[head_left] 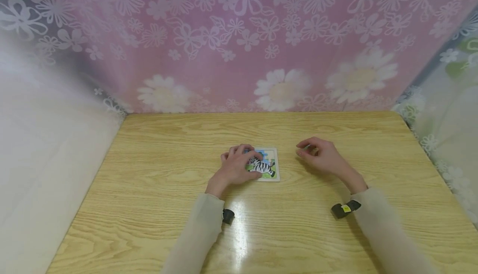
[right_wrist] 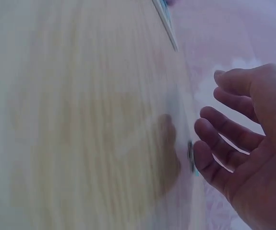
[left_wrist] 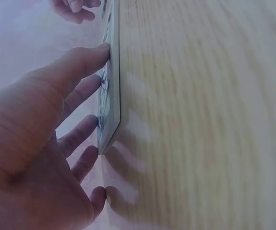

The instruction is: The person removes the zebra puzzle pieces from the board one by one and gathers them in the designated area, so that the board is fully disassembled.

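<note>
A small square jigsaw puzzle (head_left: 263, 168) with a zebra picture and a pale border lies flat on the table. My left hand (head_left: 235, 167) rests over its left side, fingers spread and bent, hiding that part. In the left wrist view, the thumb and some fingertips touch the top face of the puzzle (left_wrist: 112, 103). To the right of the puzzle, my right hand (head_left: 325, 157) hovers low with fingers loosely curved and nothing visible between them. A small thin piece (right_wrist: 191, 156) lies on the table close by its little finger; the hand mostly hides it in the head view.
The wood-grain table (head_left: 168, 216) reaches back to a pink flowered curtain (head_left: 224, 58). White cloth (head_left: 48, 153) hangs along the left side, and a pale flowered curtain (head_left: 444, 120) borders the right. Each wrist wears a black strap.
</note>
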`<state>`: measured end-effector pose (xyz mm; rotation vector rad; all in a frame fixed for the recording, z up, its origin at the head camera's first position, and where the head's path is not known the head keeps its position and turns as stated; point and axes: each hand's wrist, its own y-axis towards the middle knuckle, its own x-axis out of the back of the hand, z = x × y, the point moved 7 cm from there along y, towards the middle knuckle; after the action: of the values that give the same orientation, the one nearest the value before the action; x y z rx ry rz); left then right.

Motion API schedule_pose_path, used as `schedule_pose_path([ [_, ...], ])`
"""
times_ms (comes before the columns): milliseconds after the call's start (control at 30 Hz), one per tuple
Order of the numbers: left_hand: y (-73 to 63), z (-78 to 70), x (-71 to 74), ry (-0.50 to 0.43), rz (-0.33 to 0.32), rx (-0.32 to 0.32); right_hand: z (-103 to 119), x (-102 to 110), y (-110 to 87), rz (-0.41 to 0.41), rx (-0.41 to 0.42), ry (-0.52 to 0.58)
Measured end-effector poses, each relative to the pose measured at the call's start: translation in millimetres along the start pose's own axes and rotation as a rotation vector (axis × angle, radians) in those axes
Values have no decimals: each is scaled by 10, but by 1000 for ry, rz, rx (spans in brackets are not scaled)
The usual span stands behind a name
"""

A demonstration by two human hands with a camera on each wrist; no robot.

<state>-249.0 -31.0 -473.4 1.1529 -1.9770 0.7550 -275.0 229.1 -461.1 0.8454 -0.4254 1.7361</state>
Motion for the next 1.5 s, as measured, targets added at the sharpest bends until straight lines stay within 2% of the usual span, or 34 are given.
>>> schedule_pose_path([
  [200,-6,8,2,-3,1,1,216,-181,-7,27,87,30],
  [467,-18,-7,23,-9,4,-3,402,-388,20,85,126,50],
  [800,-14,13,13,-2,6,1,512,-587,91,162,127,-92],
  [1133,-2,17,13,6,9,9,520,-639,125,195,98,-130],
  [1267,1,15,13,4,10,11,536,-640,151,196,106,-125],
  [1500,7,-3,22,5,9,12,525,-649,207,221,72,-101],
])
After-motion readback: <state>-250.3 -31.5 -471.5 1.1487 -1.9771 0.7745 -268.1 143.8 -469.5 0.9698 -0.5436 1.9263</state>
